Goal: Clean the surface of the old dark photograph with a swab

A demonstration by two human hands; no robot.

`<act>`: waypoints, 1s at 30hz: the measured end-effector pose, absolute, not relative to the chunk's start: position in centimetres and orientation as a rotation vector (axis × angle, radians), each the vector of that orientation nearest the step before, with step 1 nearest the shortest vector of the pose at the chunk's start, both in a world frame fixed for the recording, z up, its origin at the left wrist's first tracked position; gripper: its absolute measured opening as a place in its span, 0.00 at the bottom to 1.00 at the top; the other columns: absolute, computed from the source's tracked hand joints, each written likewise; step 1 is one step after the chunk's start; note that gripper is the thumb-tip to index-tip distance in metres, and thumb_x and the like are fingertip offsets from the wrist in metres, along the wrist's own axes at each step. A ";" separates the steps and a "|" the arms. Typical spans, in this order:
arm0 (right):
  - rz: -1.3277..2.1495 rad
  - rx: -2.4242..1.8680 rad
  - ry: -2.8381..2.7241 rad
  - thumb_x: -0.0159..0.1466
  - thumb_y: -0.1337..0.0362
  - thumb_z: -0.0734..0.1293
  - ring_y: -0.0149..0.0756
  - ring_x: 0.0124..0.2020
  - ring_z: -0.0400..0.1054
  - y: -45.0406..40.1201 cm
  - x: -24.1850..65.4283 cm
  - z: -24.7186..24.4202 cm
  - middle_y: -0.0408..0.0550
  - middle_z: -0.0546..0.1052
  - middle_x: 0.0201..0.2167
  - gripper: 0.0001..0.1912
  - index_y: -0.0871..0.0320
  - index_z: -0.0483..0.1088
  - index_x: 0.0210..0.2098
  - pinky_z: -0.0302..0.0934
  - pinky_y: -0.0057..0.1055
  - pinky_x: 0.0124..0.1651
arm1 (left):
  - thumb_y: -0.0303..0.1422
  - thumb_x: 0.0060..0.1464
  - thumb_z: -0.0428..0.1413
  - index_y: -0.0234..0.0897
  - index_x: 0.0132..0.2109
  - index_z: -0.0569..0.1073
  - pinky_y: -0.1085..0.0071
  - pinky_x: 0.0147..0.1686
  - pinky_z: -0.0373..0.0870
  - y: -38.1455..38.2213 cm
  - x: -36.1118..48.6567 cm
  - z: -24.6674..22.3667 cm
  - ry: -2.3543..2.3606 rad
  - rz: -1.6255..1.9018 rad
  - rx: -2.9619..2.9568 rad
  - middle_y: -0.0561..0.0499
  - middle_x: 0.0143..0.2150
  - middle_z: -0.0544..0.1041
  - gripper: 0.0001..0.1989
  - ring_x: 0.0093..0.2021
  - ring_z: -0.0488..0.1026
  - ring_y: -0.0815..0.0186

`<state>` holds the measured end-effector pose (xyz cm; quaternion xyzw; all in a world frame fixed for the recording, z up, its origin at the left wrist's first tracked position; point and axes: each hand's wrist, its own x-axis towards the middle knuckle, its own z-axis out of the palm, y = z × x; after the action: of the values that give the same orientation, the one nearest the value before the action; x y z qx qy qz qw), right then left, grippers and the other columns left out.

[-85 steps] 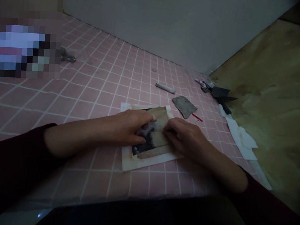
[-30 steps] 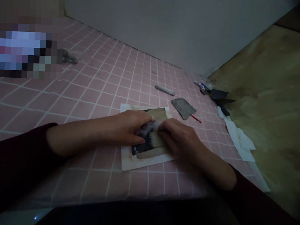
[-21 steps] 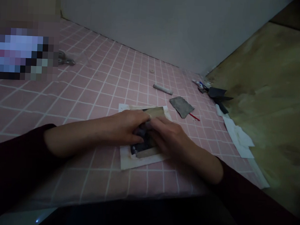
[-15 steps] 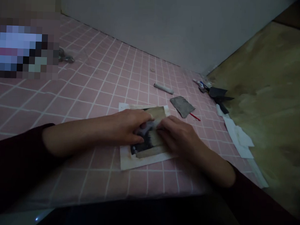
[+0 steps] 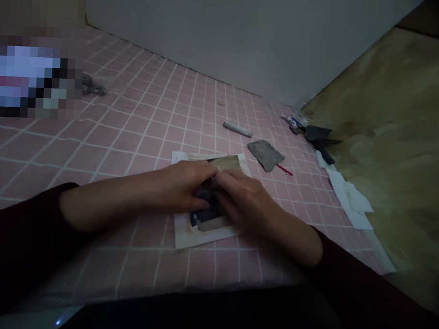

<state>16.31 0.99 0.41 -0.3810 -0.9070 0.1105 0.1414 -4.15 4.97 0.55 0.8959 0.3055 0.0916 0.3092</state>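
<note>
A white-bordered sheet (image 5: 185, 238) bearing a dark and beige picture (image 5: 206, 215) lies on the pink checked tablecloth (image 5: 142, 260). My left hand (image 5: 184, 185) rests on the sheet's left half, thumb apart from its fingers; some fingertips are hidden. Over the middle of the picture, my right hand (image 5: 245, 197) is closed in a pinch, its fingertips close to my left fingers. Whatever it pinches, if anything, is too dark and small to make out. Both hands cover much of the picture.
Beyond the sheet lie a grey flat piece (image 5: 265, 155), a thin red stick (image 5: 284, 170) and a pale tube (image 5: 237, 130). Dark tools (image 5: 318, 135) and white paper pieces (image 5: 349, 199) line the right side, by a stained tan surface (image 5: 405, 143). A blurred-out patch covers the upper left.
My right hand has moved left across the picture, up to my left fingers. The left hand stays in nearly the same place, and the view has shifted slightly.
</note>
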 end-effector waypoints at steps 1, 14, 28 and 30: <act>0.316 -1.099 -2.618 0.64 0.73 0.59 0.36 0.35 0.66 1.0 16.5 0.4 0.50 0.71 0.34 0.06 0.59 0.64 0.37 0.60 0.32 0.37 | 0.31 0.48 0.57 0.36 0.35 0.64 0.72 0.30 0.58 4.9 -4.1 0.6 0.802 0.235 2.366 0.54 0.33 0.69 0.09 0.30 0.66 0.68; 0.320 -1.101 -2.566 0.64 0.74 0.61 0.34 0.34 0.65 0.4 17.1 0.5 0.46 0.71 0.32 0.06 0.57 0.62 0.36 0.59 0.30 0.37 | 0.30 0.48 0.57 0.37 0.35 0.64 0.73 0.30 0.58 4.9 -4.2 0.8 0.760 0.236 2.379 0.55 0.32 0.68 0.08 0.29 0.65 0.69; 0.268 -1.207 -2.558 0.64 0.73 0.61 0.34 0.31 0.63 0.9 17.4 0.5 0.46 0.69 0.30 0.05 0.57 0.63 0.33 0.58 0.30 0.35 | 0.29 0.48 0.57 0.37 0.35 0.64 0.72 0.30 0.57 4.8 -4.2 1.0 0.763 0.207 2.360 0.55 0.31 0.68 0.08 0.28 0.65 0.70; 0.275 -1.186 -2.583 0.64 0.73 0.60 0.35 0.33 0.64 0.9 17.0 0.6 0.48 0.70 0.32 0.05 0.58 0.63 0.34 0.59 0.31 0.36 | 0.29 0.48 0.57 0.37 0.35 0.64 0.72 0.30 0.58 4.9 -4.2 0.8 0.769 0.222 2.366 0.55 0.32 0.68 0.09 0.29 0.65 0.69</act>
<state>17.04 0.87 0.56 -0.4111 -0.8954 0.0952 0.1425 -4.22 4.87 0.81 0.8986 0.2920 0.0844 0.3163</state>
